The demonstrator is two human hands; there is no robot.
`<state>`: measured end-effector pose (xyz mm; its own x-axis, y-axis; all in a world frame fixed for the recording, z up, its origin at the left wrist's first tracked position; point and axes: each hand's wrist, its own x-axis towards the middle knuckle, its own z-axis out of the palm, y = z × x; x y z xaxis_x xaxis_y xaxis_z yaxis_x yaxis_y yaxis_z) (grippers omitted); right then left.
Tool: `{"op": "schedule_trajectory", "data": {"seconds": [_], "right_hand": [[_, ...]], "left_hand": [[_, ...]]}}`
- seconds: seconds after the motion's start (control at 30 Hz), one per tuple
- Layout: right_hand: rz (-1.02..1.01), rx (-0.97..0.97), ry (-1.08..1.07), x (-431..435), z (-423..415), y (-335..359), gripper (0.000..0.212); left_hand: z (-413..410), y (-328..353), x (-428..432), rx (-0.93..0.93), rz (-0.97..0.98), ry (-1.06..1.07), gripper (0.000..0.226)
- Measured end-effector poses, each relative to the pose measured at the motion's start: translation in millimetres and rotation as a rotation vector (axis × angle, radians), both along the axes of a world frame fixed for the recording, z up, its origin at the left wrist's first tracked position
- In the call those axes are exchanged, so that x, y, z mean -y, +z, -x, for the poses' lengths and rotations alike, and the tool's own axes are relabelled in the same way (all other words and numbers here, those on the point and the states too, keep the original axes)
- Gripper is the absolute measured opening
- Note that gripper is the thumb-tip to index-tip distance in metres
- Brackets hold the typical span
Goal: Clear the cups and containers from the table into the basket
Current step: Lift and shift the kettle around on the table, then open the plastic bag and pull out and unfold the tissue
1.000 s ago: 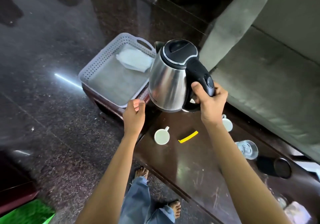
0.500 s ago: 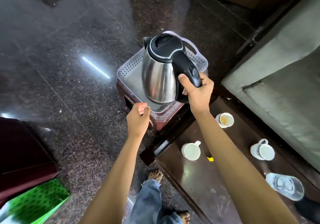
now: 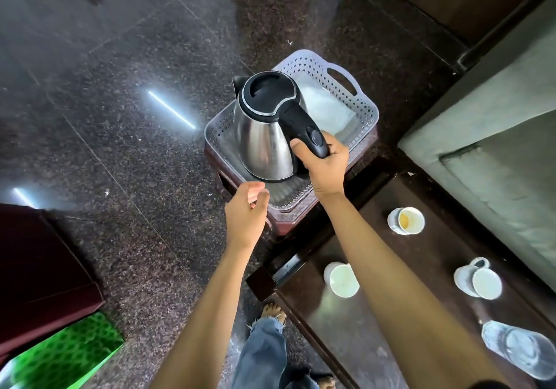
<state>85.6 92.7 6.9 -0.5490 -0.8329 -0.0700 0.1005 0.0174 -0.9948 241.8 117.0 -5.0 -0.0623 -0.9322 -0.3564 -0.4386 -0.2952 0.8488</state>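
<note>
Kettle [image 3: 264, 129] over basket [image 3: 365, 108], right hand [image 3: 326, 167] wrapped tight on its handle. Left hand [image 3: 246, 215] loosely curled, holding nothing, at basket's near rim. 3 cups [image 3: 341, 280] on table [image 3: 421, 268].

Right hand [image 3: 323, 169]: closed in a full grip around a kettle handle [image 3: 304, 129], thumb [image 3: 296, 148] lying along the near side of the handle, remaining fingers wrapped around its far side. Right forearm: bare, extended forward and up from the lower right, wrist straight.

Left hand [image 3: 246, 211]: empty, loosely curled, fingers bent inward and thumb beside them, positioned just below and left of the right hand. Left forearm: bare, extended forward from the lower centre, roughly parallel with the right.
</note>
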Motion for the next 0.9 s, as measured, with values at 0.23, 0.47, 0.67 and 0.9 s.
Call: {"op": "schedule_trajectory", "data": {"seconds": [0.23, 0.47, 0.67, 0.9], "right_hand": [[-0.081, 0.054, 0.072, -15, 3, -15, 0.018], [-0.263, 0.010, 0.409, -29, 31, -3, 0.027], [-0.429, -0.281, 0.055, -33, 83, -1, 0.025], [-0.626, -0.961, 0.453, 18, 125, -38, 0.028]], "left_hand": [[12, 2, -9, -0.020, -0.019, 0.004, 0.017], [41, 10, -24, 0.005, -0.025, -0.074, 0.021], [62, 13, -38, 0.016, -0.034, -0.175, 0.019], [98, -5, -37, -0.015, -0.054, -0.330, 0.017]]}}
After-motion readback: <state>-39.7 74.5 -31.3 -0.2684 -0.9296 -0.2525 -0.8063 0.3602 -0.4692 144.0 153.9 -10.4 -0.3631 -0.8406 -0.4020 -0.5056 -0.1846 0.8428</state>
